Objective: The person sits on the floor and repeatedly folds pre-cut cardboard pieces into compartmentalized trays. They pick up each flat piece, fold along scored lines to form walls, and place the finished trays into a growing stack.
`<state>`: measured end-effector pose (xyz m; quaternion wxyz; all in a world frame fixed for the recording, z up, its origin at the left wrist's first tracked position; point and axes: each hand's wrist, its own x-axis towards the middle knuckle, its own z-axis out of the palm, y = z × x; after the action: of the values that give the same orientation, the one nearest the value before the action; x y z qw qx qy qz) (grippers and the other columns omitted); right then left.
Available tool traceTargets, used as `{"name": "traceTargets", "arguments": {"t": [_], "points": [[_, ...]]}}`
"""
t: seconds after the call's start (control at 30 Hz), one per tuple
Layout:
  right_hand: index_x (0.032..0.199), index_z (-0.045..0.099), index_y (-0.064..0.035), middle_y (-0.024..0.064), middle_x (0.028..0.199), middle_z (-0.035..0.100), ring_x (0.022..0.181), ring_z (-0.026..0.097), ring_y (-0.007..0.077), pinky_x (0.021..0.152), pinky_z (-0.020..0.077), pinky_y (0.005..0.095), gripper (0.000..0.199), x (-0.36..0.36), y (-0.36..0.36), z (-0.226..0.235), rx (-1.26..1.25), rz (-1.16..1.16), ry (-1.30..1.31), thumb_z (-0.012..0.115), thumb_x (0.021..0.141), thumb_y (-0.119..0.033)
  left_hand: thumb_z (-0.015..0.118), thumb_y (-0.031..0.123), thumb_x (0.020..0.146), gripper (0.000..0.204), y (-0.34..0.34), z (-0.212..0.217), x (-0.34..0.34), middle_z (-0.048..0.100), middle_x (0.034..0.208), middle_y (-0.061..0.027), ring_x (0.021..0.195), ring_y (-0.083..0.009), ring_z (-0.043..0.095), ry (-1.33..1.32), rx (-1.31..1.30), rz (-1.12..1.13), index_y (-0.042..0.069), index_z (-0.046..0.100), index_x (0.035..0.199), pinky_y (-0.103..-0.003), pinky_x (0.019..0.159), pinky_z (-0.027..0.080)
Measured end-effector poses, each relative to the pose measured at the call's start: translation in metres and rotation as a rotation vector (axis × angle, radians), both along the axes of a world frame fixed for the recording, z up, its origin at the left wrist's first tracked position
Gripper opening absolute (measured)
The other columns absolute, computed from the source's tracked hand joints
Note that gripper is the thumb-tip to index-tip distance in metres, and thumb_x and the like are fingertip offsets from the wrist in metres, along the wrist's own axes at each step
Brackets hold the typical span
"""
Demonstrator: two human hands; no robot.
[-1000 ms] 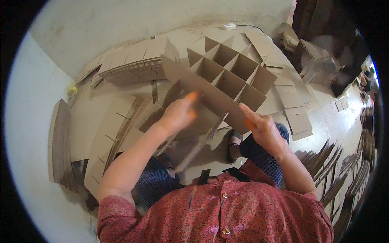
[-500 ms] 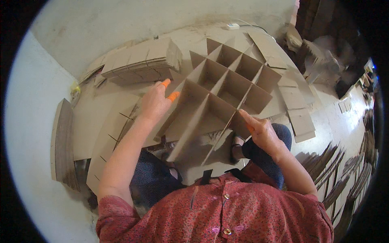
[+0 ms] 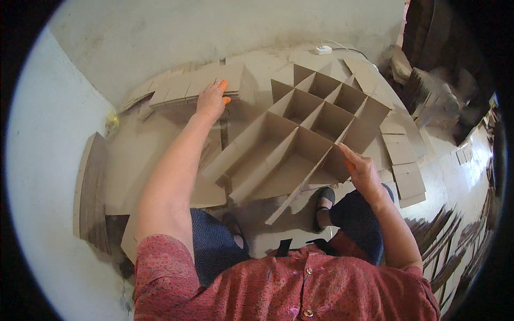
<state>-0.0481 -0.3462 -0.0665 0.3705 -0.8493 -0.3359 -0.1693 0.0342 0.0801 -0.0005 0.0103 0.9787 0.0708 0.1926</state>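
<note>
A brown cardboard divider grid (image 3: 316, 123), made of slotted strips crossing into open cells, stands tilted in front of me. My right hand (image 3: 363, 170) pinches its near right edge, index finger laid along a strip. At the back left lies a thick stack of slotted cardboard strips (image 3: 179, 88). My left hand (image 3: 211, 101) is over the near edge of this stack, thumb and index finger apart, with orange covers on the fingertips. Whether those fingertips touch the top strip is hard to tell. The undersides of the right fingers are partly hidden.
Leaning by the left wall is another bundle of cardboard strips (image 3: 92, 192). Flat cardboard pieces (image 3: 404, 160) lie to the right, with many upright strips (image 3: 450, 241) at the lower right. A white socket block (image 3: 323, 50) with a cable sits by the back wall.
My left hand has moved away from the grid's left side, forward onto the stack. The right hand keeps its hold on the grid. The whole view has shifted slightly.
</note>
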Motion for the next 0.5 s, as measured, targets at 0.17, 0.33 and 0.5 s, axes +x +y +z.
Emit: {"name": "traceTargets", "arguments": {"t": [0.17,0.33,0.5], "points": [[0.127,0.055,-0.0107,0.0223,0.092,0.064,0.081,0.063,0.0400,0.071,0.0503,0.0430,0.047,0.002,0.001,0.002,-0.024,-0.033,0.055,0.057,0.082,0.002,0.069,0.020,0.083,0.029,0.011,0.007,0.006,0.069,0.097,-0.0158,0.091,-0.0280,0.065,0.054,-0.145,-0.074,0.007,0.068,0.109,-0.037,0.080,0.049],[0.128,0.053,-0.0068,0.0208,0.104,0.063,0.089,0.062,0.0397,0.077,0.0499,0.0426,0.045,-0.008,0.005,0.015,-0.092,-0.136,0.040,0.059,0.084,0.000,0.067,0.013,0.084,0.023,0.044,0.021,0.003,0.071,0.095,-0.0098,0.084,-0.0174,0.064,0.033,-0.664,-0.266,0.001,0.070,0.103,-0.031,0.075,0.048],[0.129,0.051,-0.0032,0.0176,0.112,0.062,0.098,0.063,0.0335,0.084,0.0504,0.0368,0.043,-0.029,0.027,0.039,0.076,-0.201,-0.227,0.062,0.087,-0.005,0.063,0.007,0.085,0.023,0.040,0.028,-0.016,0.071,0.093,-0.0070,0.088,-0.0135,0.063,-0.074,-0.754,-0.143,-0.001,0.068,0.106,-0.025,0.077,0.047]]}}
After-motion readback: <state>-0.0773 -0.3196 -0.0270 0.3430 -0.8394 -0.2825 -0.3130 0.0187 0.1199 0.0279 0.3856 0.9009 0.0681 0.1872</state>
